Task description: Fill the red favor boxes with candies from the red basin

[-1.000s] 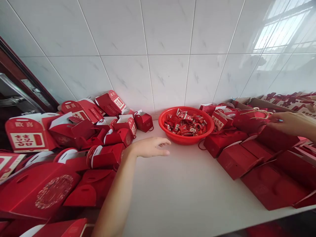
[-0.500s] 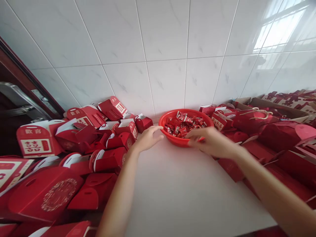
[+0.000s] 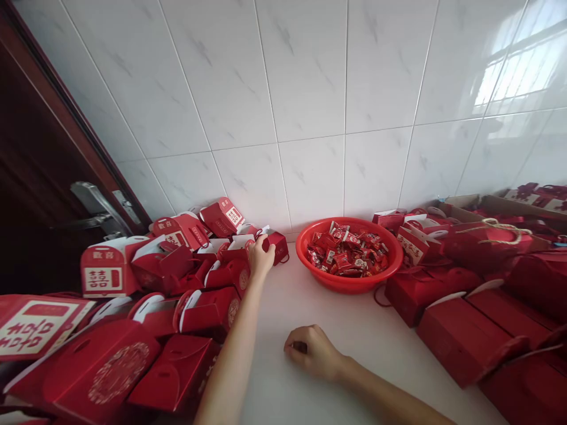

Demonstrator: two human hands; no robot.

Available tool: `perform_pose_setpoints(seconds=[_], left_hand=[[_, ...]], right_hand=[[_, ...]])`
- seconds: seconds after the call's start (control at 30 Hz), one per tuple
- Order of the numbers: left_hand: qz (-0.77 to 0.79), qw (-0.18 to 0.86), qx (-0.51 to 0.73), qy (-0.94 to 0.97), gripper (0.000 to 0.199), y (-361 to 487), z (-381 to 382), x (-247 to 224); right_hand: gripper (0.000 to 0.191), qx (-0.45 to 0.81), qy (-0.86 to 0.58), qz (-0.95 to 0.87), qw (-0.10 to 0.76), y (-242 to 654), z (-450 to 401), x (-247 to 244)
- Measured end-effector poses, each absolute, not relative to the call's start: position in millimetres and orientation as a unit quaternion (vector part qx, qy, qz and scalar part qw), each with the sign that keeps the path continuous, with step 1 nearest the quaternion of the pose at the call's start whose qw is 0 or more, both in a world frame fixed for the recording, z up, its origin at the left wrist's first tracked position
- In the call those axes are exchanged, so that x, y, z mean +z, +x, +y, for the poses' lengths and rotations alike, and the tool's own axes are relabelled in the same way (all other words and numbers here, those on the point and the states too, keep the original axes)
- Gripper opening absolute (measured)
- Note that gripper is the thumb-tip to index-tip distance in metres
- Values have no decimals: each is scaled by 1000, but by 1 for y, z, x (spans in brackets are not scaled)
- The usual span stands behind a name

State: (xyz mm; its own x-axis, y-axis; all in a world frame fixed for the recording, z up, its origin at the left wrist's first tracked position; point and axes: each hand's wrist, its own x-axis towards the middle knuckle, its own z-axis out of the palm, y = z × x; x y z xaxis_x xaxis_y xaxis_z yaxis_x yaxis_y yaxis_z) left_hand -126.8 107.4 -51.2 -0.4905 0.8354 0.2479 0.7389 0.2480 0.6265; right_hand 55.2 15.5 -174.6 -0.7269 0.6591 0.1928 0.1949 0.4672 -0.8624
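Observation:
My left hand (image 3: 261, 257) reaches to the back of the left pile, its fingers closed on a small red box (image 3: 276, 244) near the wall. Over the white table (image 3: 283, 301), my right hand (image 3: 313, 352) is curled, thumb and fingers together; what it holds, if anything, is hidden. Behind it a round red plastic basket (image 3: 349, 285) holds many red-wrapped sweets (image 3: 343, 251).
Many red gift boxes (image 3: 153, 378) crowd the left side, some open. More red boxes (image 3: 469, 330) and a cardboard carton (image 3: 465, 203) stand on the right. A tiled wall (image 3: 310, 177) runs behind; a dark door with a metal handle (image 3: 100, 215) is at the left.
My left hand has moved from the basket's left rim to the small red box. My right hand has drawn back from the basket toward me and curled. The view has shifted slightly.

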Motion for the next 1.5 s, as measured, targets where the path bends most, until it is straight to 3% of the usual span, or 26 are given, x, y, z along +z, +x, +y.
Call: perform_pose_setpoints(seconds=[0.23, 0.63, 0.93, 1.07, 1.2, 1.37, 1.5], left_hand=[[836, 60, 268, 475, 54, -133, 136, -44], [835, 9, 280, 473, 42, -143, 120, -37], [833, -35, 320, 450, 33, -129, 86, -8], [802, 13, 299, 517, 24, -128, 70, 4], [760, 89, 266, 586, 28, -126, 54, 12], [670, 230, 229, 667, 16, -118, 38, 20], [640, 258, 170, 703, 19, -105, 30, 24]], right_hand=[[23, 495, -270, -779, 274, 54, 18, -178], [13, 591, -305, -670, 331, 52, 24, -184], [33, 591, -348, -601, 410, 64, 36, -171], [41, 578, -365, -571, 454, 70, 40, -165], [48, 572, -366, -556, 480, 78, 40, -160], [49, 556, -336, -547, 528, 85, 36, -149], [48, 559, -309, -527, 561, 89, 34, -142]])
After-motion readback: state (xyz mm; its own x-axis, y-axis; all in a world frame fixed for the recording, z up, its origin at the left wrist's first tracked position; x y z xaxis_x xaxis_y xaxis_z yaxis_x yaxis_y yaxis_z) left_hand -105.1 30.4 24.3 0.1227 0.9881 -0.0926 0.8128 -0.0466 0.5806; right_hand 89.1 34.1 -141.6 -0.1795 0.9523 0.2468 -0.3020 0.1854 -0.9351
